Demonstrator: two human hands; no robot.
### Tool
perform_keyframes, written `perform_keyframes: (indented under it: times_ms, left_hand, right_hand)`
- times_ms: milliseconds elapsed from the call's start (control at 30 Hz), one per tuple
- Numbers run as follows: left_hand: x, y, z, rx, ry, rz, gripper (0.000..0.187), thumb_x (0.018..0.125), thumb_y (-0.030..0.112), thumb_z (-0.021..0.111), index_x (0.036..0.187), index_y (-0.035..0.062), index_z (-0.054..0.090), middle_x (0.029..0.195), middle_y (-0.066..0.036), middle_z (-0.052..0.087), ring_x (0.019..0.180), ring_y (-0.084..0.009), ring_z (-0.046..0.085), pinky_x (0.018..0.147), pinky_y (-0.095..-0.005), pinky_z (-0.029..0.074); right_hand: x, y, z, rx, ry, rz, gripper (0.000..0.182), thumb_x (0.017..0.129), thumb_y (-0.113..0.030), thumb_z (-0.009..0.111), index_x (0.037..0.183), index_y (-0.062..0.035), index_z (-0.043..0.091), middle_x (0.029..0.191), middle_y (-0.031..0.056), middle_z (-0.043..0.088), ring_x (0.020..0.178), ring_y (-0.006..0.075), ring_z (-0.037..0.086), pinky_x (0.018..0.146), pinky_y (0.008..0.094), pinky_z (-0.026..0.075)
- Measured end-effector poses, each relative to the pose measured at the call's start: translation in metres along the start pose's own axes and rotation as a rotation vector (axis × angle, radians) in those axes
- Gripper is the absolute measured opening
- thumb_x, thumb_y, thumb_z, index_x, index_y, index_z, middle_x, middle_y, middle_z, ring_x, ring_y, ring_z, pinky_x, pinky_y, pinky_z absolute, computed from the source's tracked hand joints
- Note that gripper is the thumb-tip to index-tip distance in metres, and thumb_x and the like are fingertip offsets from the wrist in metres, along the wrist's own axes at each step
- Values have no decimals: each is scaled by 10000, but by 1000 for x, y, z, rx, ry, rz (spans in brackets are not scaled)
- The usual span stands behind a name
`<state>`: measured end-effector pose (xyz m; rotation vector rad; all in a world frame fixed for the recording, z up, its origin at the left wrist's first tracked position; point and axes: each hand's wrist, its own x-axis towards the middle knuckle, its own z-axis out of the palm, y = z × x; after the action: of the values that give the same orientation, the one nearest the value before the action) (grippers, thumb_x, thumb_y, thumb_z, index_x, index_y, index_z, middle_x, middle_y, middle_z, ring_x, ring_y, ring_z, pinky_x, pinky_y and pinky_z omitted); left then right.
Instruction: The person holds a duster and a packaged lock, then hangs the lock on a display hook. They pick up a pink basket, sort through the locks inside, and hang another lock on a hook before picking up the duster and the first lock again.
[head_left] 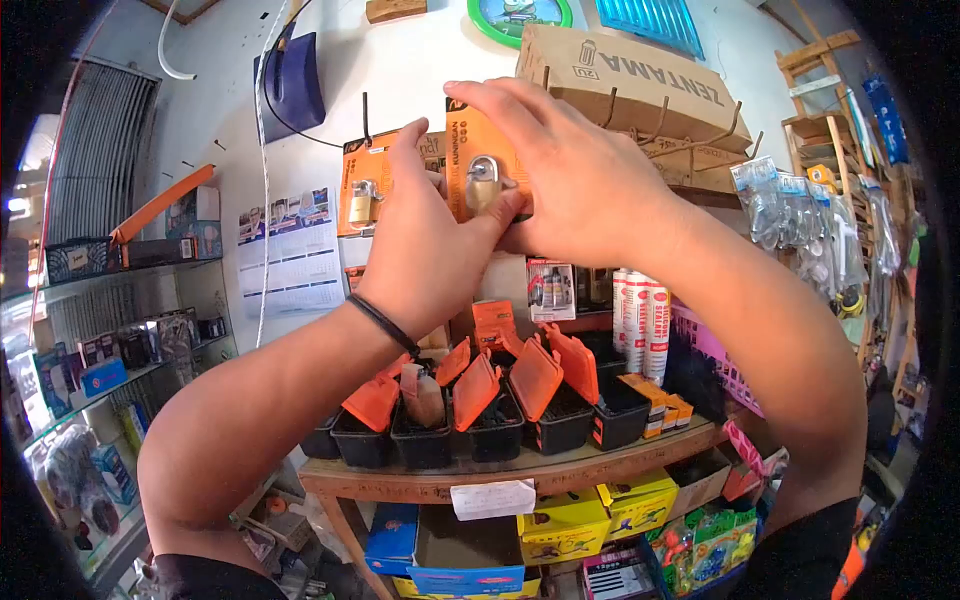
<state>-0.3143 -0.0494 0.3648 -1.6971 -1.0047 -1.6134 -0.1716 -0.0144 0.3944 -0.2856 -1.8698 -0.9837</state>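
Both of my hands are raised in front of the wall around an orange and black card with a brass padlock (484, 188) mounted on it. My left hand (430, 235), with a dark band at the wrist, grips the card's lower part, its thumb against the padlock. From the right, my right hand (580, 165) holds the card's top and right edge; some of its fingers are hidden behind it. Just left of my left fingers hangs another carded padlock (364, 205), below a dark metal hook (366, 115).
Black bins with orange lids (475, 390) stand on a wooden shelf (400, 480), beside white sealant tubes (642, 320). A cardboard box (630, 85) sits above hooks at upper right. Glass shelves (130, 375) with goods line the left; yellow boxes (565, 530) lie below.
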Motion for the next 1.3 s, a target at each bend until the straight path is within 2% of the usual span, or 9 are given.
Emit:
perform_keyframes:
  times_ms: [100, 167, 300, 367, 600, 833, 900, 1200, 1300]
  left_hand:
    - [-8, -1, -6, 6, -58, -98, 700, 704, 216, 663, 1184, -58, 233, 820, -189, 515, 753, -274, 548, 659, -344, 441]
    - [-10, -13, -4, -32, -86, -16, 682, 705, 220, 662, 1175, -27, 234, 762, -144, 473, 673, -236, 520, 606, -328, 429]
    - [-6, -17, -2, -11, -152, -88, 669, 704, 222, 661, 1166, -26, 246, 835, -183, 502, 728, -275, 541, 637, -353, 434]
    - [-2, -26, 4, 16, -100, 30, 627, 735, 175, 654, 1189, -8, 263, 784, -81, 476, 611, -85, 465, 511, -212, 406]
    - [-3, -27, 9, 121, -77, 66, 578, 733, 166, 647, 1165, -6, 305, 793, -88, 475, 624, -103, 467, 514, -217, 393]
    - [6, -31, 21, 105, -67, 52, 541, 745, 49, 596, 1180, 7, 278, 920, -131, 493, 806, -162, 548, 666, -267, 469]
    - [5, -32, 26, 23, -68, 33, 572, 699, 121, 624, 1146, -34, 304, 1102, -267, 443, 1042, -377, 442, 869, -388, 361]
    - [16, -36, 35, -32, 34, 40, 573, 707, 120, 615, 1167, -39, 310, 946, -222, 522, 801, -296, 550, 709, -345, 439]
    - [26, -31, 31, -118, 61, 8, 564, 710, 125, 610, 1164, -46, 322, 884, -204, 539, 734, -266, 564, 659, -332, 449]
  right_hand:
    - [2, 3, 7, -17, 34, -26, 781, 607, -153, 658, 1270, -198, 248, 1210, 84, 368, 1062, 272, 457, 786, 393, 458]
    - [2, 4, 10, -38, 22, -34, 785, 605, -152, 661, 1271, -199, 247, 1218, 86, 363, 1058, 274, 461, 790, 392, 457]
    - [2, 6, 15, -60, 21, -60, 798, 599, -151, 670, 1272, -200, 246, 1236, 94, 352, 1045, 279, 474, 798, 389, 455]
    - [2, 7, 20, -30, 48, -56, 803, 593, -154, 675, 1271, -200, 247, 1234, 95, 353, 1041, 281, 477, 799, 387, 455]
    - [-3, 10, 30, 12, 27, -27, 827, 556, -170, 708, 1252, -197, 262, 1229, 96, 347, 1014, 285, 496, 779, 395, 462]
    - [-5, 21, 42, 24, 134, 5, 846, 557, -164, 709, 1257, -203, 235, 1226, 112, 349, 991, 286, 511, 747, 404, 466]
    - [-8, 23, 44, 35, 66, 66, 839, 569, -155, 700, 1258, -204, 223, 1220, 119, 356, 975, 290, 521, 737, 409, 467]
    - [9, 37, 51, 127, 217, -31, 748, 600, -135, 666, 1227, -182, 260, 1220, 101, 366, 941, 283, 540, 724, 400, 470]
    - [22, 36, 42, 106, 124, 44, 718, 616, -137, 647, 1218, -201, 260, 1218, 57, 390, 972, 319, 507, 739, 420, 466]
